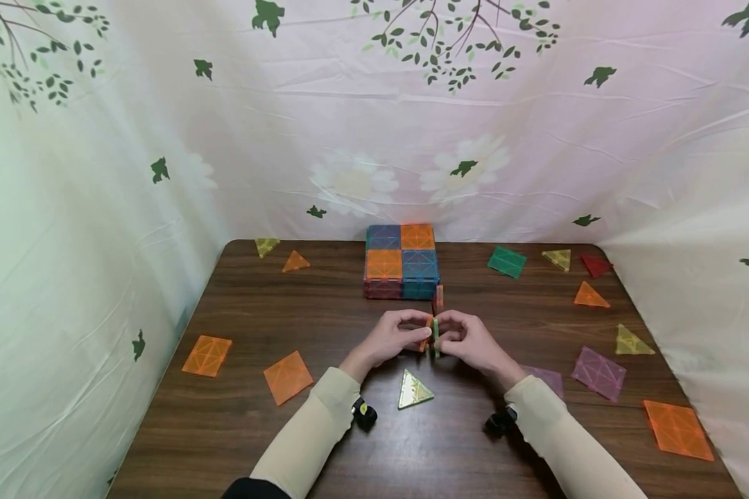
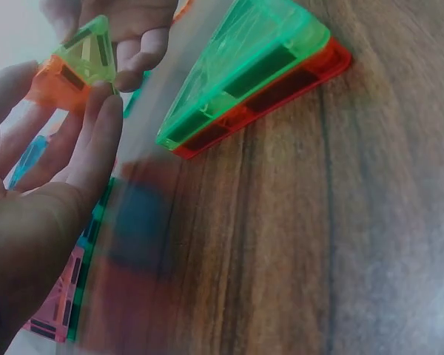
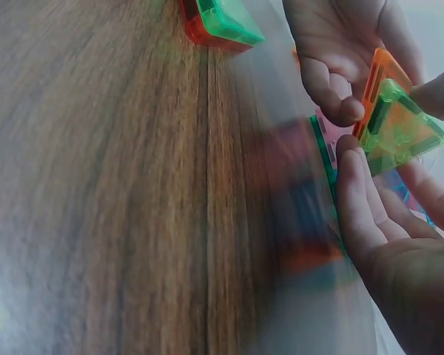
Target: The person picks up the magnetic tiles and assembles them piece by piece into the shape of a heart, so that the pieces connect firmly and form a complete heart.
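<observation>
My left hand [image 1: 388, 339] pinches an orange triangular magnetic tile [image 1: 426, 334] above the table's middle. Opposite it, my right hand [image 1: 471, 338] pinches a yellow-green triangular tile [image 1: 436, 336]. In the right wrist view the yellow-green tile [image 3: 403, 133] overlaps the orange one [image 3: 385, 68]; whether their faces touch, I cannot tell. Just behind the hands stands a low box of square tiles [image 1: 402, 265], its top orange and blue. A red tile [image 1: 439, 296] stands beside its right front corner. Below the hands lies a triangular stack, green tile [image 2: 244, 66] over red tile [image 2: 281, 92].
Orange squares [image 1: 207, 355] lie to the left, and a small orange triangle [image 1: 296, 261] lies at the back left. Purple squares [image 1: 600, 373], a green square [image 1: 508, 261], a large orange square [image 1: 679, 429] and several triangles are scattered right. Printed cloth [image 1: 374, 125] hangs around the table.
</observation>
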{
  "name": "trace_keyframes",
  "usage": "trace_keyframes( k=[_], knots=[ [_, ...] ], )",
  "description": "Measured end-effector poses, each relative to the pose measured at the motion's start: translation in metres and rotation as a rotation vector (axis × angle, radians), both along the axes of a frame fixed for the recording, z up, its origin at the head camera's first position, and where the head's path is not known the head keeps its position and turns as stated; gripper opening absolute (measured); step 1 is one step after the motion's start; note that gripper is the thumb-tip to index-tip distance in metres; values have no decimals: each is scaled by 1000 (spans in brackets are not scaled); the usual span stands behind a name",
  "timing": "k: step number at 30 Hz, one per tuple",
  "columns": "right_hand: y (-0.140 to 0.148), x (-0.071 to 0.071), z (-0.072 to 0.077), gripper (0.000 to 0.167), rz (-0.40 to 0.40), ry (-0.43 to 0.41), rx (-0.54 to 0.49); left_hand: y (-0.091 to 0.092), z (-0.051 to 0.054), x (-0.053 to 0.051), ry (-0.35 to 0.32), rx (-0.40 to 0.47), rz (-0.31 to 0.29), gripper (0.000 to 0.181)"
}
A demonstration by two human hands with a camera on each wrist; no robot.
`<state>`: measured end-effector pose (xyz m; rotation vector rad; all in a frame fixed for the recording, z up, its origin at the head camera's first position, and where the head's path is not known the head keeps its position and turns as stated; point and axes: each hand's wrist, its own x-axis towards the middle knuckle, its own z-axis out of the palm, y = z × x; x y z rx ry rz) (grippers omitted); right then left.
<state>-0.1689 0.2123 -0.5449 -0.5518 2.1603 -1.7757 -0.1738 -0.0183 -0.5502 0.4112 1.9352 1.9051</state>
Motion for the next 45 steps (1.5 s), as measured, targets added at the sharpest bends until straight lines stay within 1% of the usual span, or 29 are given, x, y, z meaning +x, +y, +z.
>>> trace_keyframes(
  k=[6, 12, 14, 16, 20, 22, 24, 25, 27, 29, 30, 32, 34, 36, 39, 41, 45],
  knots=[
    [3, 0, 0, 40, 1, -12, 16, -3, -1, 2, -38, 17, 15, 35],
    [10, 1, -1, 44, 4, -80, 7, -11, -2, 3, -65, 47, 60, 39],
    [13, 1, -2, 44, 10, -108, -1, -16, -2, 2, -68, 29, 65, 40],
    [15, 1, -3, 43, 19, -122, -2, -21, -2, 2, -55, -9, 69, 40],
    [18, 1, -5, 41, 33, -151, -14, -30, -1, 2, 13, -125, 99, 38],
    [19, 3, -5, 41, 45, -160, -33, -34, -1, 2, 34, -159, 116, 37],
    [19, 4, -4, 41, 54, -169, -53, -37, 0, 3, 41, -179, 109, 32],
    [19, 4, -4, 40, 57, -169, -65, -38, -2, 3, 53, -183, 99, 28],
    [18, 5, -4, 36, 49, -171, -73, -39, -5, 4, 104, -194, 65, 19],
    [15, 5, -4, 30, 29, -167, -64, -40, -9, 5, 190, -234, 43, 11],
    [14, 6, -4, 27, 17, -161, -53, -40, -10, 5, 243, -257, 45, 8],
    [12, 5, -5, 22, -4, -140, -23, -40, -11, 6, 346, -312, 67, 5],
    [11, 5, -7, 19, -11, -97, 14, -40, -10, 7, 413, -371, 93, 6],
    [11, 6, -8, 14, -21, -43, 56, -41, -8, 8, 467, -411, 102, 7],
    [8, 8, -6, 12, -41, 40, 96, -40, -6, 9, 525, -450, 72, 8],
    [4, 10, -3, 13, -58, 84, 101, -40, -5, 10, 549, -459, 48, 8],
    [-4, 13, 2, 14, -68, 120, 122, -36, -4, 11, 557, -458, 26, 10]
  ],
)
